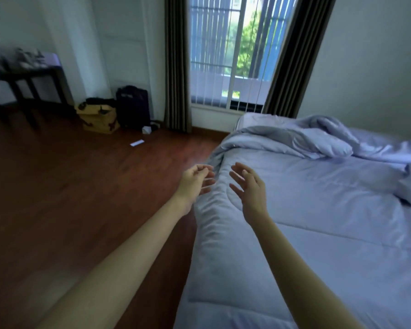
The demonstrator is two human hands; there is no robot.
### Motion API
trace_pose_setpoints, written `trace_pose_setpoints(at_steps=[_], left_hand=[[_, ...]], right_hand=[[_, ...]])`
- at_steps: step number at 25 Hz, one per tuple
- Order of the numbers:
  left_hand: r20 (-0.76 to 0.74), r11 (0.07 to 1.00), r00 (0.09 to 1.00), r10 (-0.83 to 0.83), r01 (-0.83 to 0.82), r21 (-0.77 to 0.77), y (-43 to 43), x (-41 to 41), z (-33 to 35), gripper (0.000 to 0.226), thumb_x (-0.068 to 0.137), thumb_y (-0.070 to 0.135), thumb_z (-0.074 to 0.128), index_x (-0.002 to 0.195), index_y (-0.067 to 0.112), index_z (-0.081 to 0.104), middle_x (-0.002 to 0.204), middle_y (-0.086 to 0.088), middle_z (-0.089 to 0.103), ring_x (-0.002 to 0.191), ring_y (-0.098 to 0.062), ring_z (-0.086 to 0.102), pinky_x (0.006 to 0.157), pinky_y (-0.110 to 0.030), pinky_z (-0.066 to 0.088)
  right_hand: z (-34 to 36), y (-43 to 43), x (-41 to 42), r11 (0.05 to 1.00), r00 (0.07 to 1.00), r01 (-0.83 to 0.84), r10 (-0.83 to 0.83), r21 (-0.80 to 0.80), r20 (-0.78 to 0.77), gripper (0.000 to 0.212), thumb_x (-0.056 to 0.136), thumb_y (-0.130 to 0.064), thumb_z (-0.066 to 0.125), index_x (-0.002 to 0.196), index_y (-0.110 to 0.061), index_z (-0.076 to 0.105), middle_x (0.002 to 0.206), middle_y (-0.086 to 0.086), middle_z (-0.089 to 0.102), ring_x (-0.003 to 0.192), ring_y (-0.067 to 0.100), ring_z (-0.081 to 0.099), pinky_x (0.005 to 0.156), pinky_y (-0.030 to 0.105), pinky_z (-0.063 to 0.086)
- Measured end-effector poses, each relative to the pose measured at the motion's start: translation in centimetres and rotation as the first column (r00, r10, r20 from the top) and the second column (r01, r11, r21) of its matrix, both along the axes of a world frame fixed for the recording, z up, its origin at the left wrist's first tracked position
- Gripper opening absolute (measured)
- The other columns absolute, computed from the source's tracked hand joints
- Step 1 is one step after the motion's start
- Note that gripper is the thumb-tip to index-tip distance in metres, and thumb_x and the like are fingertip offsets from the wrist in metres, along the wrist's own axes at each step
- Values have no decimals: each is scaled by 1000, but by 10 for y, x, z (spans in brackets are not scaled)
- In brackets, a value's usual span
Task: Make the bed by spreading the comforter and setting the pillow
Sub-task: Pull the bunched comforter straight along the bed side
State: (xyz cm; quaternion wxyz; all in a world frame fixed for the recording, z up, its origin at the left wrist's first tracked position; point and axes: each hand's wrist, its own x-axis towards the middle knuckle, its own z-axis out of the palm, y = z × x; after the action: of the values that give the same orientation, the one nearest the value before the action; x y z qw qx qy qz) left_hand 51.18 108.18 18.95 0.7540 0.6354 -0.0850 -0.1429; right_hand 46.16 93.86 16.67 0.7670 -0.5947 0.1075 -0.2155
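A pale blue comforter [318,222] covers the near part of the bed and lies bunched in folds [301,136] at the far end by the window. My left hand [195,184] hovers over the bed's left edge, fingers curled loosely and holding nothing. My right hand [249,188] is above the comforter just to the right, fingers spread. Both hands are apart from the fabric. I cannot pick out a pillow among the folds.
Dark wooden floor [81,186] stretches left of the bed. A black suitcase [133,105] and a yellow bag [97,117] stand by the wall. A dark bench [26,84] is at far left. Window with dark curtains [176,67] is behind the bed.
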Motion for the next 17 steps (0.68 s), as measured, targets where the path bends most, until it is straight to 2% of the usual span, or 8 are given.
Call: trace_pose_setpoints(at_steps=[3,6,12,17], left_hand=[[-6,987,999,48,-48,-151,35,54,34,21,98,14,45,87,18,62,81,-1,64,72,-14,62,65,-27,49],[-8,975,999,48,-48,-217,86,114,52,22,98,13,44,88,18,63,82,0,64,72,-13,62,64,-27,49],[49,988,998,-30,37,-147,192,220,86,21,99,15,44,97,20,64,85,2,66,71,-9,65,63,-25,53],[36,978,992,-122,126,-167,197,289,94,21,99,17,43,98,20,64,88,2,67,75,-11,65,68,-27,52]], right_hand=[[37,31,67,995,994,-22,11,95,107,29,97,-20,42,113,-16,66,115,6,70,105,18,67,84,35,55],[56,74,133,990,981,-27,-1,139,196,27,97,-23,43,106,-24,68,105,-4,73,100,17,69,74,31,56],[70,147,230,993,969,-24,-5,115,248,23,89,-30,50,101,-30,70,103,-4,74,94,16,71,72,32,59],[73,143,276,994,974,70,-85,81,209,23,95,-24,47,103,-27,68,100,-4,74,92,17,71,72,33,58]])
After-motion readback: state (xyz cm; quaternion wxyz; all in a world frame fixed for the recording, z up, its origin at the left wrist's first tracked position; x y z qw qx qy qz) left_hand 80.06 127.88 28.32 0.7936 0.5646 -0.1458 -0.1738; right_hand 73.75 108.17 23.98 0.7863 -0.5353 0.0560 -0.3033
